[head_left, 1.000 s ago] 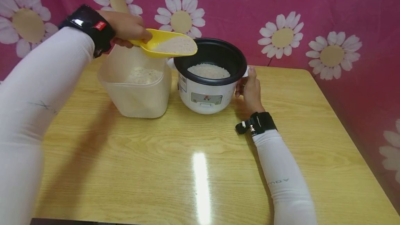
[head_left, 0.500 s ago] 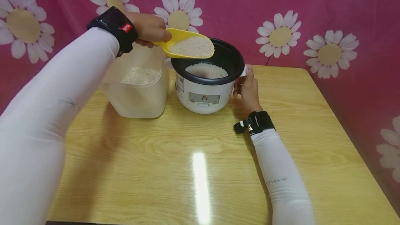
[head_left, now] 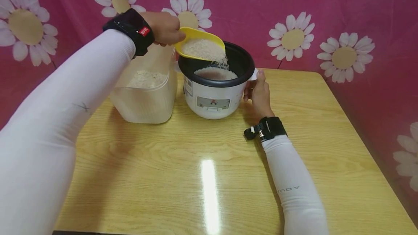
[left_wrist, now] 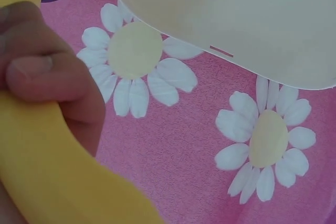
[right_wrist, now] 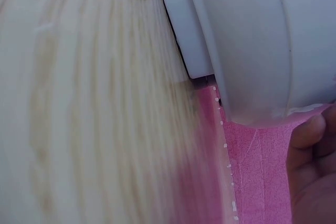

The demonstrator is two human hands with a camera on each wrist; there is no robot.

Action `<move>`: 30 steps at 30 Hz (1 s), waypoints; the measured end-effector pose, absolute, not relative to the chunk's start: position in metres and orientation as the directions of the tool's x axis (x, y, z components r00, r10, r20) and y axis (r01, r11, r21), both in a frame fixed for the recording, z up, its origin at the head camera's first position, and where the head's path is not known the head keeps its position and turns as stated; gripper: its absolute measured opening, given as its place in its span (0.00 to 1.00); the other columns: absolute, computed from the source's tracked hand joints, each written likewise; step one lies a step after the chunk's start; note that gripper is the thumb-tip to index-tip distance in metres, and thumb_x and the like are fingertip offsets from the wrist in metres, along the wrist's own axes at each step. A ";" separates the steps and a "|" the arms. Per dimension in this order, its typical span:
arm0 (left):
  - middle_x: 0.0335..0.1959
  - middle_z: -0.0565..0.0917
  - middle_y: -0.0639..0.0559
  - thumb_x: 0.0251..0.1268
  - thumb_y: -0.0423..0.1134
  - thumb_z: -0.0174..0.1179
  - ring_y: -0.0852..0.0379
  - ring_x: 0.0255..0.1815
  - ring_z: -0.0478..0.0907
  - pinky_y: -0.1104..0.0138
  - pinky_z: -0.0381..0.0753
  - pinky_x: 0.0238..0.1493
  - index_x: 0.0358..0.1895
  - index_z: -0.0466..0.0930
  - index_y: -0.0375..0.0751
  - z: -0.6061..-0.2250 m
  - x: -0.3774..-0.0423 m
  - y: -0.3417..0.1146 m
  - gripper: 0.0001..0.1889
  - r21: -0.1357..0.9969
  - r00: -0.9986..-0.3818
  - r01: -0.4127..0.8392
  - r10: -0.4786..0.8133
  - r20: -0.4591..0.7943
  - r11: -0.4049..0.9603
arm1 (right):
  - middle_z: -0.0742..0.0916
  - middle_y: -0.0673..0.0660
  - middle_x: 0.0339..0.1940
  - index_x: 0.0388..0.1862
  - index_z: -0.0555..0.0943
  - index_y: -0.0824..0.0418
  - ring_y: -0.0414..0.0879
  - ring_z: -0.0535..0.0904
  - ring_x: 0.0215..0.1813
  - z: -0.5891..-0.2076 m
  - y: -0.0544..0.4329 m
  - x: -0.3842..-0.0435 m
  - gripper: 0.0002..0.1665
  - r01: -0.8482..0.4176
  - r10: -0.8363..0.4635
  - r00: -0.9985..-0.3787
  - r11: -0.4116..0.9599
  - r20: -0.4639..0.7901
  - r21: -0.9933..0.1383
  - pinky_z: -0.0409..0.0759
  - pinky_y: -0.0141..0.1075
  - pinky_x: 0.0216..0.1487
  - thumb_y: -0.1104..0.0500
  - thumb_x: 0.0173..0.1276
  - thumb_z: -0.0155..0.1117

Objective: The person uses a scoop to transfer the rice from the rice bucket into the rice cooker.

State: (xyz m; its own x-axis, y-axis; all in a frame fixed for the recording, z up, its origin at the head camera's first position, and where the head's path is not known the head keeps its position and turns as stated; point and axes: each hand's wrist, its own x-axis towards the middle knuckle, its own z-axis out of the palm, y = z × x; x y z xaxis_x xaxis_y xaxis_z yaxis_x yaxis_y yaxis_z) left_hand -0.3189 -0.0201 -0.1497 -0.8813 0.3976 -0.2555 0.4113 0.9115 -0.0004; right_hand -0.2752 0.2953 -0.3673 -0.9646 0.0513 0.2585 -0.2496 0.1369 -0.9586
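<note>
My left hand (head_left: 166,27) grips the handle of a yellow scoop (head_left: 192,33) loaded with rice grains (head_left: 200,49). The scoop tilts over the left part of a white rice cooker (head_left: 212,93), and grains fall from its tip into the dark inner pot (head_left: 243,61). A bed of rice (head_left: 217,74) lies in that pot. At the cooker's right side, my right hand (head_left: 261,93) holds the white side handle (head_left: 254,74), thumb up against it. The left wrist view shows fingers wrapped round the scoop's handle (left_wrist: 47,150); in the right wrist view, the cooker's white body (right_wrist: 252,51) is close by.
Just left of the cooker stands a translucent plastic bin (head_left: 143,106) with more rice (head_left: 147,79) in it, partly hidden by the left arm. Both stand on a wooden table (head_left: 169,162). A pink cloth with daisies (head_left: 241,6) hangs close behind.
My left hand has carried the scoop rightward from above the bin to over the cooker and tipped it; rice now pours from it. My right hand stays at the cooker's handle.
</note>
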 end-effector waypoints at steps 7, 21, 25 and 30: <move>0.25 0.78 0.47 0.78 0.51 0.38 0.52 0.24 0.72 0.64 0.72 0.24 0.40 0.80 0.32 -0.150 -0.323 -0.017 0.26 -0.058 -0.876 0.474 0.463 -0.135 0.879 | 0.75 0.49 0.19 0.26 0.73 0.59 0.43 0.70 0.18 -0.370 0.296 -0.278 0.42 -0.253 0.057 -0.964 0.125 0.261 -0.959 0.73 0.34 0.21 0.30 0.82 0.27; 0.20 0.70 0.52 0.77 0.49 0.38 0.52 0.24 0.68 0.61 0.67 0.26 0.31 0.78 0.37 -0.151 -0.324 -0.010 0.24 -0.127 -0.881 0.473 0.472 -0.042 0.872 | 0.75 0.49 0.18 0.25 0.73 0.61 0.43 0.69 0.17 -0.368 0.295 -0.275 0.42 -0.260 0.056 -0.962 0.122 0.268 -0.958 0.73 0.34 0.21 0.33 0.83 0.26; 0.22 0.70 0.51 0.77 0.49 0.38 0.50 0.26 0.69 0.59 0.68 0.29 0.32 0.77 0.37 -0.153 -0.325 -0.009 0.24 -0.131 -0.890 0.454 0.454 -0.036 0.881 | 0.75 0.49 0.17 0.24 0.74 0.61 0.42 0.69 0.16 -0.368 0.293 -0.274 0.42 -0.260 0.059 -0.962 0.113 0.267 -0.959 0.72 0.33 0.21 0.34 0.83 0.27; 0.26 0.74 0.47 0.77 0.49 0.36 0.47 0.30 0.72 0.55 0.73 0.34 0.35 0.78 0.36 -0.156 -0.324 -0.007 0.24 -0.140 -0.899 0.435 0.438 -0.010 0.890 | 0.75 0.49 0.16 0.23 0.74 0.60 0.43 0.69 0.16 -0.369 0.293 -0.274 0.43 -0.258 0.066 -0.962 0.106 0.266 -0.960 0.72 0.34 0.21 0.33 0.83 0.27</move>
